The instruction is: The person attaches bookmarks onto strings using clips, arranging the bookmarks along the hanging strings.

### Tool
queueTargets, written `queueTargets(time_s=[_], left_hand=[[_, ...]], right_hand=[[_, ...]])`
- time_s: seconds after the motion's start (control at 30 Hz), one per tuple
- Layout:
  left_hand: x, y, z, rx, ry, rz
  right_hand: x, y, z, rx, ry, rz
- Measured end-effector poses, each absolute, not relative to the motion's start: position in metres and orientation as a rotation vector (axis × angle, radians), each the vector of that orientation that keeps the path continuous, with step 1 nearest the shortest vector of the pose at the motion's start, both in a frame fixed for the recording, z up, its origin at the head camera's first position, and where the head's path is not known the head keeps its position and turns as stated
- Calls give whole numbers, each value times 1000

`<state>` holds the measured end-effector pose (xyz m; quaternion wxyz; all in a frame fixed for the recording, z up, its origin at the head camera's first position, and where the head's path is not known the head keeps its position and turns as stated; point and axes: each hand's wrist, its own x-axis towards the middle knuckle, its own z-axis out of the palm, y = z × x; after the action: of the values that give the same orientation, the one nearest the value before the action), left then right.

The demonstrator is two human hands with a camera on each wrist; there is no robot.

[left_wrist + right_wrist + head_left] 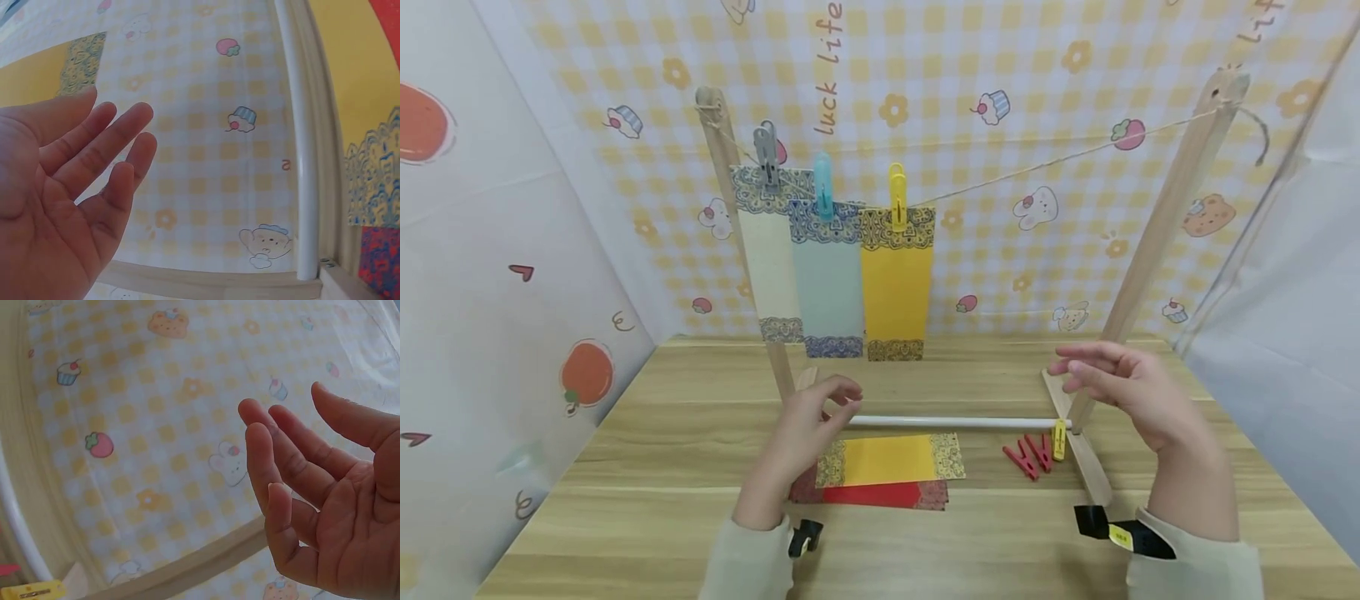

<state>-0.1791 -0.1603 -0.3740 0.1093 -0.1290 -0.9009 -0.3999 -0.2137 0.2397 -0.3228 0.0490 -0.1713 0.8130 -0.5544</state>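
My left hand (pixel 811 423) hovers above the left end of the stacked cards, its fingers loosely bent around nothing. Under it lie a yellow patterned card (pixel 887 461) and red cards (pixel 872 494). My right hand (pixel 1131 387) is raised in front of the right wooden post (pixel 1165 217), fingers relaxed and holding nothing. Below and left of it are two red clothespins (pixel 1021 460) and a yellow clothespin (pixel 1059 440). On the string (pixel 1037 171) hang a cream card (pixel 769 258), a pale blue-green card (pixel 829 283) and a yellow card (pixel 897 287), overlapping at their edges.
Grey (pixel 767 157), blue (pixel 823 187) and yellow (pixel 898 198) clothespins clip the hung cards. A white rod (pixel 955 422) joins the bases of the posts, the left post (pixel 718 137) being partly hidden by cards. Checked cloth (pixel 1000 275) backs the wooden table (pixel 647 467).
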Motion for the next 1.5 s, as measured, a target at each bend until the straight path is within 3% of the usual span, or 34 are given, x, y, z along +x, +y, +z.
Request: queueTargets(time_s=[0.57,1.17,1.5], left_hand=[[-189,-143,-402,-366,-2912,-1279],[-188,-141,-410,-354,-3043,-1062],[-187,-144,-415,-298,-3101,-961]], right_hand=[[-221,259,-383,27,2448,-1377],[-230,243,-404,20,2623,-1059],[-228,233,-412,124,2612,-1120]])
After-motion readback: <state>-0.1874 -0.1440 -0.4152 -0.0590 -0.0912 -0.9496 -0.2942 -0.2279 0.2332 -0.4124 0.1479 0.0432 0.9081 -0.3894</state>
